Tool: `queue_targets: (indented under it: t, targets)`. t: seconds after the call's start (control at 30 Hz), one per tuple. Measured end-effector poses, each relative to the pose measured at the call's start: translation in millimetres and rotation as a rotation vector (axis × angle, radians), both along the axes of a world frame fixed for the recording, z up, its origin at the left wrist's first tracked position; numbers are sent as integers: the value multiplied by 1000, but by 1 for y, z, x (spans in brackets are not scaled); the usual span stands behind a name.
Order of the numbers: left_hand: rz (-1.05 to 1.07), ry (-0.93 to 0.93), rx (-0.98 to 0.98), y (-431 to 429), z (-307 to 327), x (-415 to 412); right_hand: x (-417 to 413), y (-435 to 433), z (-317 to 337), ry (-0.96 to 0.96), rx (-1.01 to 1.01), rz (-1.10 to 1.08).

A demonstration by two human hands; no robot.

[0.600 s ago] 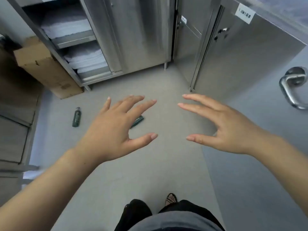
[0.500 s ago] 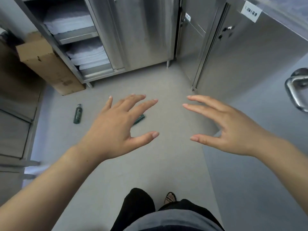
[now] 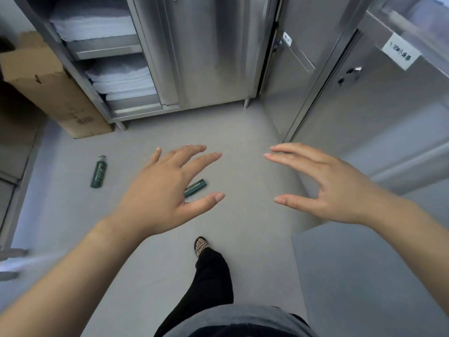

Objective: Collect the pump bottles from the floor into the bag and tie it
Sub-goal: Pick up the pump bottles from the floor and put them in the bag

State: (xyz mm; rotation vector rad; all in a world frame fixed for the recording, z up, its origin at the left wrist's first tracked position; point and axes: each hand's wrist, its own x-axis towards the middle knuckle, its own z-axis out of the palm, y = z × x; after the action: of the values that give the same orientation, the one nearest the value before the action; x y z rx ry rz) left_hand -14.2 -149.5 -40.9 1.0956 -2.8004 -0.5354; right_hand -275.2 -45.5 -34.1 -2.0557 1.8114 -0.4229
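Two dark green pump bottles lie on the grey floor. One pump bottle point(image 3: 98, 171) rests in full view at the left, its pump pointing away from me. The second bottle point(image 3: 196, 187) lies near the middle, mostly hidden behind my left hand point(image 3: 165, 190). That hand hovers above it, fingers spread, holding nothing. My right hand point(image 3: 323, 186) is held out at the same height, fingers apart and empty. No bag is in view.
Steel cabinets point(image 3: 209, 52) stand ahead and to the right; the left one is open, with folded white linen point(image 3: 121, 79) on its shelves. A cardboard box point(image 3: 48, 86) leans at the left. A grey door panel point(image 3: 364, 276) is at my right. My sandalled foot point(image 3: 201, 246) is forward.
I have stepped forward: the floor and bottles slid nearer, my leg and foot swung ahead. Both hands stay spread and empty in the same pose.
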Motion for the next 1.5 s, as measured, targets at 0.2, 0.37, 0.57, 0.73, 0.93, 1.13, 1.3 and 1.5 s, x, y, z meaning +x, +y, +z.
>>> queue_targets:
  t: [0.2,0.37,0.57,0.73,0.93,1.13,1.3,1.5]
  targets:
    - [64,45,-9,-98,17,7,8,-119,22,5,-13,75]
    - [78,59,-61,-167,23,18,20,-192,27,19,-48,98]
    - [163,77,-41,-215,20,26,20,-253,22,28,-34,143]
    - [291,48,-19,-248,14,34,29,-318,15,6,-24,259]
    - [494,44,19,-292,0,17,29,-408,-2,-28,8,441]
    - [768,65,96,-350,-17,-24,-13,-512,-19,-60,53,599]
    - [929,18,132,-378,-26,-41,-16,-595,-29,-17,105,811]
    - [1092,20,138,-374,-24,-29,29,-646,-40,-28,160,1038]
